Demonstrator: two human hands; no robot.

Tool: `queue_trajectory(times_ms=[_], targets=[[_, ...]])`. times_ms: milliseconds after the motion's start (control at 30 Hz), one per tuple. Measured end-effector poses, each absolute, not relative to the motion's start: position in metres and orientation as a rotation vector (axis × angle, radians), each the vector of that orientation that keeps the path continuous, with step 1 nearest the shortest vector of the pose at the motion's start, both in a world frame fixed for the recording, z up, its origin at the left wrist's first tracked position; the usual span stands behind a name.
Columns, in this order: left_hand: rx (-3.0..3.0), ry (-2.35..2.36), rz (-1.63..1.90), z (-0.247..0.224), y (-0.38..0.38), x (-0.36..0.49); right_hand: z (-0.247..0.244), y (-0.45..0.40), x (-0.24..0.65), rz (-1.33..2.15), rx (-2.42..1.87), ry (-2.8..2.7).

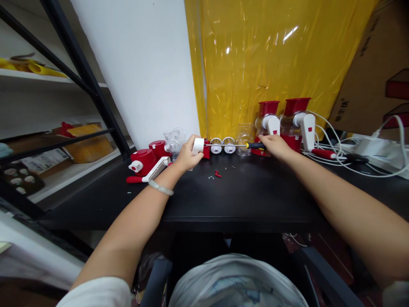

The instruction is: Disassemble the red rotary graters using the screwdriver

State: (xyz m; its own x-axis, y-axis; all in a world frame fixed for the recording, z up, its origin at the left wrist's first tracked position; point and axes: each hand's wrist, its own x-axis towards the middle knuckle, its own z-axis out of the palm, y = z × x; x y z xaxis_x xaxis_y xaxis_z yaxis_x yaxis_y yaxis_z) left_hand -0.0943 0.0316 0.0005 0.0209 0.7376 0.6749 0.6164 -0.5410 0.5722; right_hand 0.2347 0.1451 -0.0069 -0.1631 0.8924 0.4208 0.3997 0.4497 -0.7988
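My left hand point(188, 154) is closed around a white cylindrical part point(198, 146) held above the black table. In my right hand point(274, 145) is the black and yellow handle of a screwdriver point(252, 146). Its long metal shaft runs level to the left and its tip reaches the white part; the exact contact is too small to make out. Behind the shaft stand two round white-rimmed parts point(223, 147). A small red piece point(217, 174) and several tiny screws point(211, 177) lie on the table below.
Two red and white hand-crank graters point(298, 123) stand at the right near white cables point(345, 168). Red housings point(142, 161) with a white crank point(156, 169) lie at the left. A clear plastic part point(175, 138) sits behind my left hand. The black table's front edge point(243, 221) faces me.
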Motion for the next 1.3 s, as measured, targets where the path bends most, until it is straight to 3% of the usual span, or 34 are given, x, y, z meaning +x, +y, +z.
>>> queue_trajectory(times_ms=[267,1300], targets=[[1.951,1.288,1.615,-0.006,0.042,-0.095,-0.004,0.138,0.230,0.311,-1.190,-1.794],[1.430,1.396,1.391,0.007,0.032,-0.076,0.002,0.121,0.233,-0.228,-0.841,-1.792]])
